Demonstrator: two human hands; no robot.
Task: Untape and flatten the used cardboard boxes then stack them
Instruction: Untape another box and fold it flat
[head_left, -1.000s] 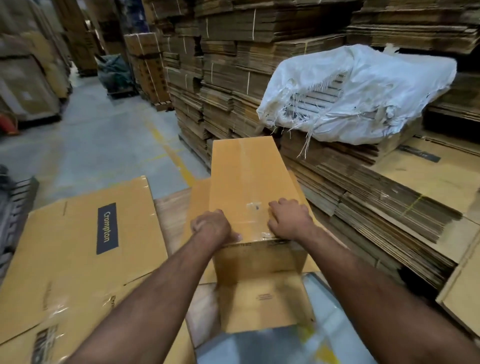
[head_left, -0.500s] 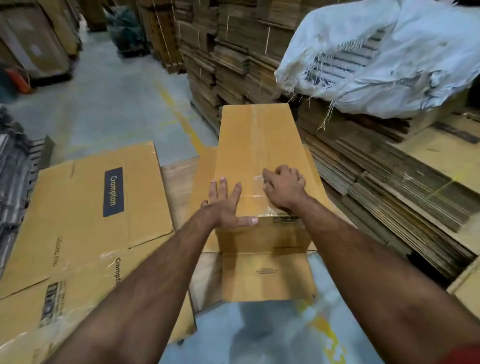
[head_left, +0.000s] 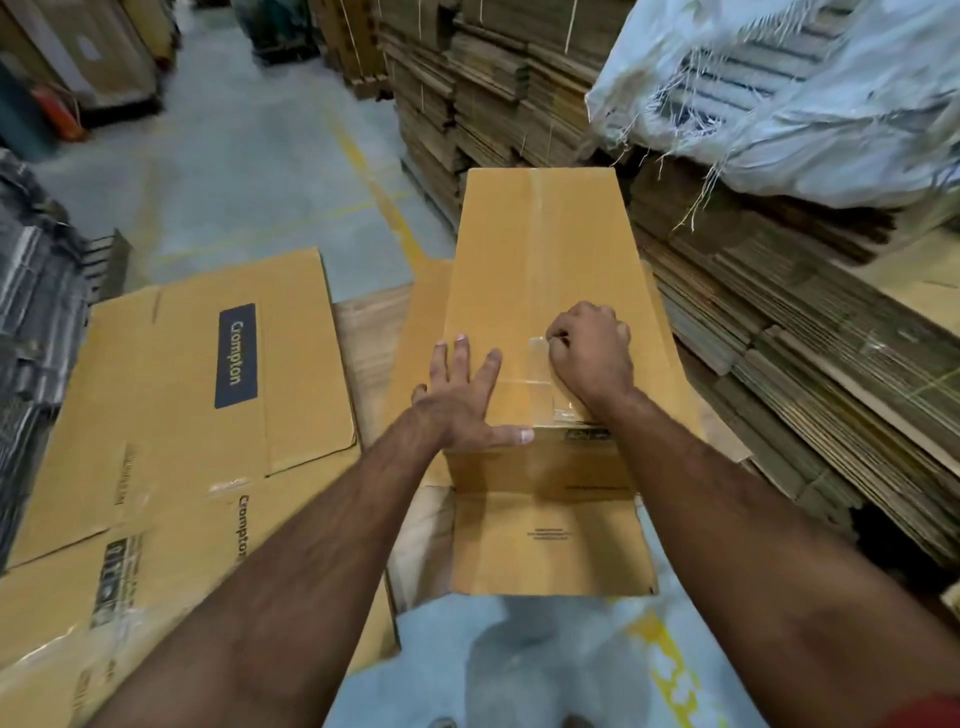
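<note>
Mid-frame: my left hand flat on box, right hand pinching tape; w/ hasty pull it may snap.

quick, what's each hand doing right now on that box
Left hand: open, fingers spread flat, pressing on the cardboard box.
Right hand: fingers curled, picking at the clear tape on the box top.

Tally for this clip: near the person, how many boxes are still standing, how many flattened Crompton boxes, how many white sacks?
Standing taped box, left hand flat on it, right hand picking at the tape: 1
Flattened Crompton boxes: 2
White sack: 1
Total: 4
</note>
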